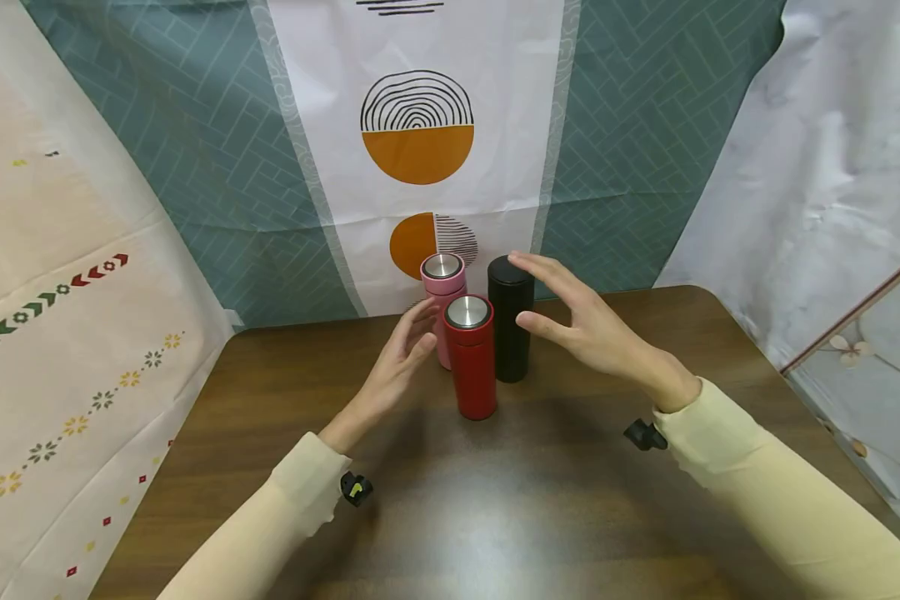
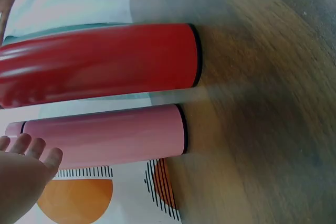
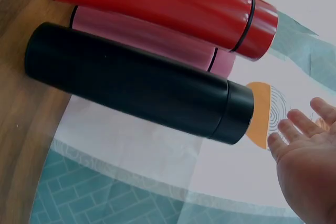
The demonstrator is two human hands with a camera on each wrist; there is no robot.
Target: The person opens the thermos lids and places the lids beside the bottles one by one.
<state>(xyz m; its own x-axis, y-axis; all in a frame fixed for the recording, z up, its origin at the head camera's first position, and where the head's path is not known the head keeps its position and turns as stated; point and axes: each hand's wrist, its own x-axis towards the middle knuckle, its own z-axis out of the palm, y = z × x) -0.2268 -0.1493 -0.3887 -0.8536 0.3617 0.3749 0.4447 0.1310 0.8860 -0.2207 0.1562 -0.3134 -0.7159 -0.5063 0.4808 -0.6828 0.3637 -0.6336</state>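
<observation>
Three thermos flasks stand upright, close together, on the table. The red flask point(image 1: 474, 367), with a silver-topped lid, is nearest the person. Behind it to the left is the pink flask point(image 1: 446, 287), partly hidden by the red one. Behind to the right stands the black flask point(image 1: 512, 325). My left hand point(image 1: 393, 362) hovers left of the red and pink flasks, fingers loosely extended. On the other side my right hand point(image 1: 588, 321) is held with fingers spread; its fingertips overlap the black lid in the head view, while the right wrist view shows them apart from it. Neither hand holds anything.
The brown wooden table point(image 1: 525, 517) stretches toward the person. A patterned cloth point(image 1: 307, 250) hangs behind its far edge, with light fabric on both sides. Small black devices point(image 1: 356, 488) sit at the sleeve cuffs.
</observation>
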